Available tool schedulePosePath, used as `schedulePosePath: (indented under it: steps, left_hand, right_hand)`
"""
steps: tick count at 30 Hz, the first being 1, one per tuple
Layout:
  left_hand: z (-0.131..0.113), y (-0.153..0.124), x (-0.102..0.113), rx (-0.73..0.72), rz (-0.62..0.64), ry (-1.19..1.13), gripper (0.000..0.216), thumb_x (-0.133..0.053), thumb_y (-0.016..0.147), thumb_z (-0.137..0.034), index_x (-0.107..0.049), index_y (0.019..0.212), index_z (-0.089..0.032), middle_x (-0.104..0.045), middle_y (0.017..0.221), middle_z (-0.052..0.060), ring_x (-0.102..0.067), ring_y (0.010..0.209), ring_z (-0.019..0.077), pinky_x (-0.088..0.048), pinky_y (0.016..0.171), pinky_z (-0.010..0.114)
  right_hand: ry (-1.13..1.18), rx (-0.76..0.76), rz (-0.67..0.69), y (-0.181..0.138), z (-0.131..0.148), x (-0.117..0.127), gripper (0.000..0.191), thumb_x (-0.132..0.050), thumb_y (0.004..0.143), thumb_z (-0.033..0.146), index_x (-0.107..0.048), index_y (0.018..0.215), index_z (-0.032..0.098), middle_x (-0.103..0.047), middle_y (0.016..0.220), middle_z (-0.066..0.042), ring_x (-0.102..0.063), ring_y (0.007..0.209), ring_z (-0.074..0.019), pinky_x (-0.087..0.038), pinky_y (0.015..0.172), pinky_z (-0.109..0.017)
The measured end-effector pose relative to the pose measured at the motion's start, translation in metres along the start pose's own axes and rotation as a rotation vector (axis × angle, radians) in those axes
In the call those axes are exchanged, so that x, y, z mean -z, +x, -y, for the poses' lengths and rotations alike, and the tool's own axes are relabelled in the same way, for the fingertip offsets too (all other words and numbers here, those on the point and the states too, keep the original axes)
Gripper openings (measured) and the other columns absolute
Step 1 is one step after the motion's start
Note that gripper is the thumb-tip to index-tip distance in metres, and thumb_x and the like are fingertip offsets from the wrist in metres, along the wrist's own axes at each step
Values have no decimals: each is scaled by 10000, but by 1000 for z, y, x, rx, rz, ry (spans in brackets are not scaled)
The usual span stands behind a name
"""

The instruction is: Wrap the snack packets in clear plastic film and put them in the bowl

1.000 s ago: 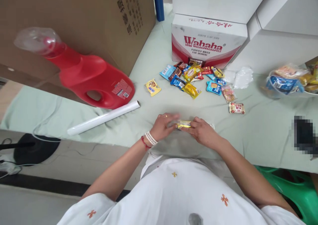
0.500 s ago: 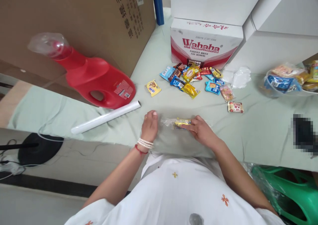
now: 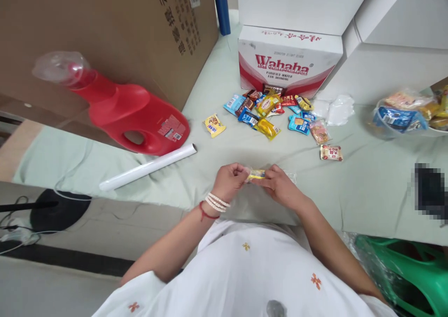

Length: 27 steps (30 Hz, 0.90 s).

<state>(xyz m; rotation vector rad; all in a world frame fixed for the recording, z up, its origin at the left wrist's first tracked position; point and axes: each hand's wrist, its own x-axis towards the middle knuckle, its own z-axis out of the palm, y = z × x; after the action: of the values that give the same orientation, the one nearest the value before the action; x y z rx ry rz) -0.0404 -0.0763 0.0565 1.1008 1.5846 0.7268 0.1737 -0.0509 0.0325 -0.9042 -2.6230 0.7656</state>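
Between my hands, low over the front of the table, is a yellow wrapped snack [image 3: 258,173] in a clear plastic bag [image 3: 290,177]. My left hand [image 3: 231,181], with white bead strands and a red cord at the wrist, pinches the bag's left end. My right hand [image 3: 281,185] grips the snack and bag from the right, its fingers covering part of them. Beyond my hands lies a pile of wrapped snacks [image 3: 268,105]. A yellow packet [image 3: 214,125] sits left of the pile, and a cream and red packet [image 3: 331,153] lies to its right.
At left, a red jug [image 3: 140,112] leans by a large cardboard box [image 3: 105,23], with a white tube [image 3: 150,167] before it. A Wahaha carton [image 3: 290,60] stands behind the pile. Clear bags [image 3: 339,111] and a bowl of snacks [image 3: 395,129] are at right. A green stool [image 3: 413,270] is below.
My left hand has moved right, from beside the bag's loose left end to close against the yellow snack, and its fingers have closed in a pinch. My right hand stays nearly in place.
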Motion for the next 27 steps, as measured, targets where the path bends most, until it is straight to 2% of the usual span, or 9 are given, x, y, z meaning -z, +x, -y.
schedulePosePath:
  steps: [5, 8, 10, 13, 16, 19, 23, 25, 27]
  left_hand:
    - [4, -4, -40, -375, -101, 498, 342, -420, 1000, -256, -690, 803, -184, -678, 818, 72, -622, 781, 195, -481, 746, 325]
    - [11, -3, -46, -396, -89, 662, 313, -438, 1014, -243, -733, 923, -193, -699, 939, 93, -629, 834, 213, -471, 731, 331]
    - [16, -1, -48, -376, -107, 723, 278, -482, 1009, -264, -753, 965, -219, -706, 964, 88, -624, 868, 226, -451, 703, 332]
    - [18, 3, -49, -383, -163, 745, 267, -529, 998, -321, -779, 938, -251, -688, 891, 83, -588, 876, 245, -435, 715, 353]
    - [16, 6, -48, -393, -208, 744, 234, -597, 957, -356, -794, 871, -264, -664, 880, 92, -551, 911, 279, -432, 781, 412]
    - [12, 8, -47, -386, -235, 736, 180, -646, 913, -325, -787, 821, -260, -671, 1040, 101, -534, 1064, 320, -426, 865, 471]
    - [5, 9, -47, -390, -191, 711, 125, -647, 888, -240, -751, 818, -232, -647, 1244, 89, -507, 1269, 304, -407, 1022, 476]
    - [1, 10, -46, -382, -125, 718, 121, -622, 900, -221, -733, 854, -233, -654, 1268, 74, -560, 1227, 269, -390, 1072, 473]
    - [-3, 13, -44, -361, -58, 729, 130, -598, 912, -221, -723, 942, -241, -668, 1255, 65, -613, 1139, 248, -407, 1067, 470]
  right_hand:
    - [0, -34, -71, -6, 1, -4, 320, -480, 1026, 208, -766, 1163, 252, -544, 820, -70, -432, 854, -234, -411, 762, -355]
    - [173, -81, -185, -19, -2, -3, 320, -451, 1055, 311, -705, 1246, 270, -626, 924, -76, -516, 905, -237, -465, 842, -394]
    - [183, -236, -345, -30, -6, -4, 330, -446, 1060, 368, -663, 1290, 275, -656, 1018, -87, -555, 977, -249, -471, 922, -439]
    - [-18, -536, -528, -46, -12, -10, 409, -536, 1006, 471, -644, 1301, 210, -619, 1144, -154, -514, 1119, -316, -426, 1011, -547]
    - [-108, -642, -507, -56, -13, -17, 357, -596, 960, 462, -697, 1146, 175, -556, 1230, -198, -439, 1242, -363, -387, 1060, -600]
    - [-63, -632, -479, -58, -8, -12, 217, -556, 966, 355, -698, 937, 194, -544, 1230, -179, -456, 1269, -337, -407, 1068, -546]
    - [92, -704, -432, -47, 2, 10, 230, -503, 978, 370, -661, 956, 204, -636, 1043, -107, -618, 952, -241, -499, 841, -364]
    - [137, -744, -356, -35, 8, 19, 210, -489, 984, 346, -646, 937, 214, -658, 851, -39, -608, 755, -196, -462, 721, -302]
    - [89, -732, -296, -19, 15, 21, 191, -479, 986, 284, -639, 911, 211, -656, 781, -19, -595, 710, -183, -420, 685, -280]
